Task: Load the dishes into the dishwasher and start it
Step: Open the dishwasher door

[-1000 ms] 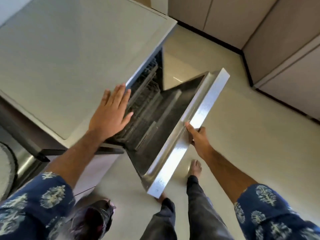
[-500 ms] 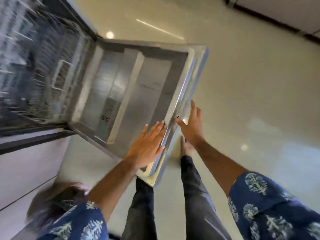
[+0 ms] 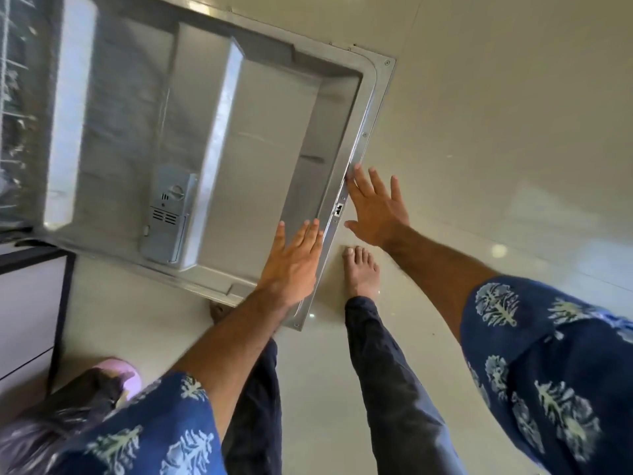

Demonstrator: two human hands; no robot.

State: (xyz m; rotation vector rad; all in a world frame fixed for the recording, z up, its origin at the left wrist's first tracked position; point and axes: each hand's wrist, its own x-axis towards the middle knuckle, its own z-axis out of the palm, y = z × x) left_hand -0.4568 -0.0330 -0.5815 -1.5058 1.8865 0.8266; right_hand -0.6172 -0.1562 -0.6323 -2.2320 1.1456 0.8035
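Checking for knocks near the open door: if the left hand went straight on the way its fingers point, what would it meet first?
Probably the raised inner rim of the dishwasher door: the left hand points up along that edge. Its height above the rim is unclear.

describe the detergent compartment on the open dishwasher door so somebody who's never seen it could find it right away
Start at the big steel dishwasher door, lying open over the pale floor. On its inner face, near the hinge side, sits the detergent dispenser, a small grey box. Only it has a round knob and slotted vents; everything around is plain sheet metal.
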